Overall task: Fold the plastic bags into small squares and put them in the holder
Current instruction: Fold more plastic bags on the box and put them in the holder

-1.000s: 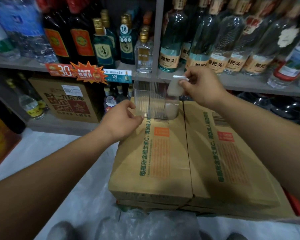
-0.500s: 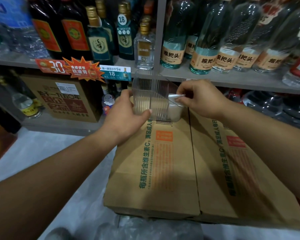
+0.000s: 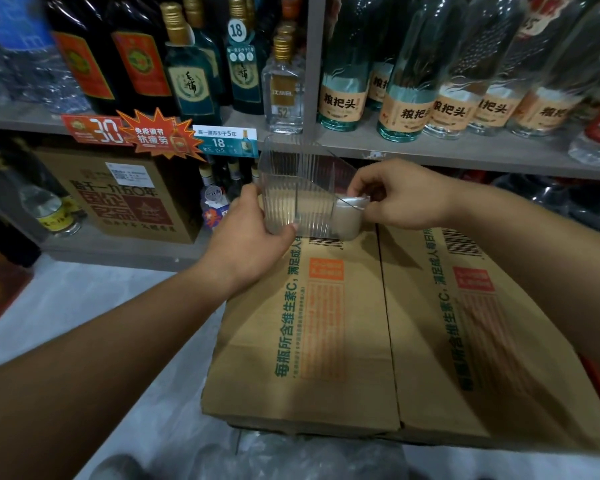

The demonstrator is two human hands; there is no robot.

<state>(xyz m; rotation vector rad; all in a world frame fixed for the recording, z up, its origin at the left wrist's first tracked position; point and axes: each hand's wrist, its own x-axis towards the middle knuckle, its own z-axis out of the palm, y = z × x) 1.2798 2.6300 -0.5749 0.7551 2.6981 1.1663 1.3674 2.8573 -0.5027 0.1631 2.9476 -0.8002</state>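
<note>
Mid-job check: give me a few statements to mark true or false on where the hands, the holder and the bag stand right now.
1. The left hand grips the clear holder. True.
2. The right hand holds nothing. False: it pinches a folded bag at the holder's right end.
3. The holder stands up on the shelf. False: it is held in front of the shelf, at the far end of the cardboard boxes.
4. Two cardboard boxes lie side by side below the hands. True.
</note>
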